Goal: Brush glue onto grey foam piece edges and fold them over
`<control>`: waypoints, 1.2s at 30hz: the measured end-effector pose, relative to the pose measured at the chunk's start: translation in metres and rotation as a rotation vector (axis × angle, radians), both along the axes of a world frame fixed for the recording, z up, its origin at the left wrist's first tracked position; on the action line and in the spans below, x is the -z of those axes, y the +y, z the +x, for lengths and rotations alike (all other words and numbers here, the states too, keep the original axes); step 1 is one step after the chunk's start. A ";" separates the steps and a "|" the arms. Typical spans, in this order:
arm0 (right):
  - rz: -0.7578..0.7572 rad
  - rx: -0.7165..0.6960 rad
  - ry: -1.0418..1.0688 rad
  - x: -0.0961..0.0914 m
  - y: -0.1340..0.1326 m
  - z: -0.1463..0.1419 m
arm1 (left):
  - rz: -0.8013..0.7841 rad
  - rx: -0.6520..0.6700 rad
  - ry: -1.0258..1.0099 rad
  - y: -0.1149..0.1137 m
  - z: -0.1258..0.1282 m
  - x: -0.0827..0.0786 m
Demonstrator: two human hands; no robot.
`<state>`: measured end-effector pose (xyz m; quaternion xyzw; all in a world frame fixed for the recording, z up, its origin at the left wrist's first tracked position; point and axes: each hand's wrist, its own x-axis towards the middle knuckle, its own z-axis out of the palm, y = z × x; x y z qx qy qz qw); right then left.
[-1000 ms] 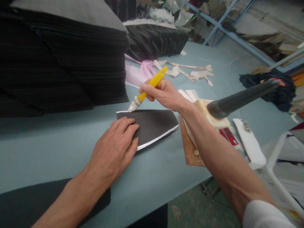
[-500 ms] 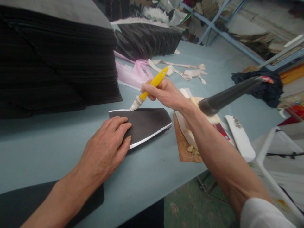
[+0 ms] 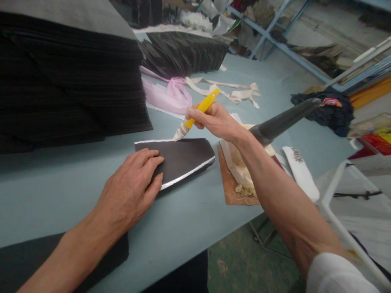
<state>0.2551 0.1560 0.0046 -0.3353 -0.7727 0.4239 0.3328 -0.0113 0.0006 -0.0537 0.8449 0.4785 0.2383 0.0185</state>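
Observation:
A small stack of dark fabric pieces lies on the blue-grey table, with a white coating along its near edge and part of its far edge. My left hand rests flat on the left part of this stack, fingers slightly spread. In my right hand is a yellow-handled paintbrush, pinched between thumb and fingers. Its bristle end is smeared white and touches the stack's far edge. Right of the stack, a cream-coloured container with crusted residue stands on a brown board, partly hidden behind my right forearm.
Tall stacks of black pieces rise at the left, and more lean at the back. A pink cloth tie and pale strips lie behind. A dark tapered tube juts up right, near a white object.
The brush has moved right along the stack's far edge, and the white line there reaches further. The whole view has shifted slightly. My left hand stays on the stack.

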 end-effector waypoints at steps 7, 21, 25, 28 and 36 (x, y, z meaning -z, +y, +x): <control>0.008 0.028 -0.043 -0.003 -0.003 0.009 | 0.024 0.002 -0.028 0.000 -0.001 0.003; 0.055 0.122 -0.146 -0.010 -0.008 0.023 | -0.086 -0.022 -0.054 0.003 -0.003 0.003; 0.071 0.160 -0.184 -0.008 -0.009 0.028 | -0.061 -0.012 -0.021 0.003 -0.003 0.002; 0.065 0.171 -0.186 -0.009 -0.011 0.031 | -0.045 -0.009 -0.018 0.004 -0.003 0.003; 0.080 0.173 -0.224 -0.016 -0.017 0.035 | -0.064 -0.022 -0.055 0.005 -0.002 0.004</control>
